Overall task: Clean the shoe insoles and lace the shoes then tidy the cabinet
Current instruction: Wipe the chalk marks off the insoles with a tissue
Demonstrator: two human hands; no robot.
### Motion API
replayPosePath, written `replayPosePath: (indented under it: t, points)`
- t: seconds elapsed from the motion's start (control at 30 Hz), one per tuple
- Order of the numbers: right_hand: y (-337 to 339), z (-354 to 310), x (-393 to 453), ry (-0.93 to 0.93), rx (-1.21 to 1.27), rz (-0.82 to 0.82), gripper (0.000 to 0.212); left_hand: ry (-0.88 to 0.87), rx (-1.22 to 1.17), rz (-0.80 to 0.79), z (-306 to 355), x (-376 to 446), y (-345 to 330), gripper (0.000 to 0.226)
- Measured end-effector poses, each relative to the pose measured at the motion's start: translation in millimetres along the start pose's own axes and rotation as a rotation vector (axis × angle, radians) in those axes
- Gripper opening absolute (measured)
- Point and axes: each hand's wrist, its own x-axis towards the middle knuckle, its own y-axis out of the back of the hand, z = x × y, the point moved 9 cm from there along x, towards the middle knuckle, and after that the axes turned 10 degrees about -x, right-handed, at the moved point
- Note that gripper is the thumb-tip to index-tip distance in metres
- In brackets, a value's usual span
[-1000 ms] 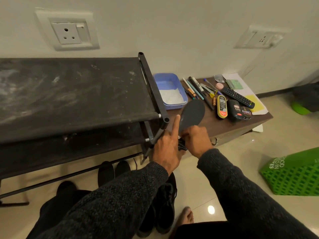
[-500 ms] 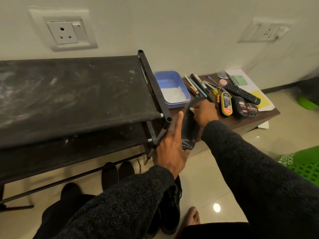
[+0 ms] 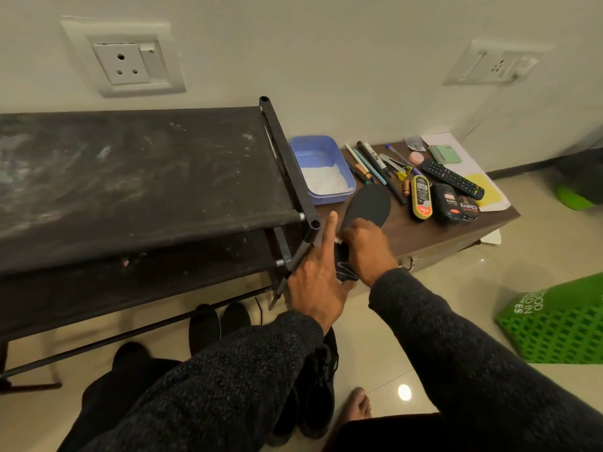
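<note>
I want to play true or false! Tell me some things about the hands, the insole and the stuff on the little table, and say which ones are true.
1. The left hand holds the dark insole at its heel end. True.
2. The right hand is picking up the remote control. False: it is on the insole, pressing a small white wipe to it; the remote lies untouched on the table.
3. The blue tray sits on the table beside the black shoe rack. True.
4. The blue tray is full of pens. False: it holds something white; the pens lie on the table to its right.
5. Black shoes stand on the floor near a bare foot. True.
</note>
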Motion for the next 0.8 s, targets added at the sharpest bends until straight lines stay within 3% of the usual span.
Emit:
replayPosePath:
  t: [0.23, 0.4, 0.47, 0.57, 0.63, 0.8]
  points:
    - [4.1, -18.6, -44.1, 0.129, 0.064, 0.044, 0.021, 0.013, 0.007, 0.006, -2.8, -0.2, -2.2, 0.130]
    - [2.5, -20.4, -55.0, 0.207, 0.042, -0.041, 0.019, 0.018, -0.018, 0.002, -4.6, 1.3, -6.6, 0.136]
    - [16.6, -6.6, -50.4, 0.122, 0.098, 0.026, 0.017, 0.008, -0.028, 0.017, -4.0, 1.4, -7.2, 0.138]
    - [38.9, 39.9, -35.2, -0.163, 0.168, 0.143, 0.023, -0.001, -0.059, 0.026, -2.9, 3.0, -9.0, 0.139]
    - [39.0, 66.3, -20.0, -0.296, 0.170, 0.113, 0.026, 0.005, -0.076, 0.026, -2.9, 7.6, -7.7, 0.139]
    - [6.2, 67.2, 4.4, -0.254, 0.108, -0.055, 0.027, 0.014, -0.086, 0.034, -3.5, 15.1, -6.2, 0.139]
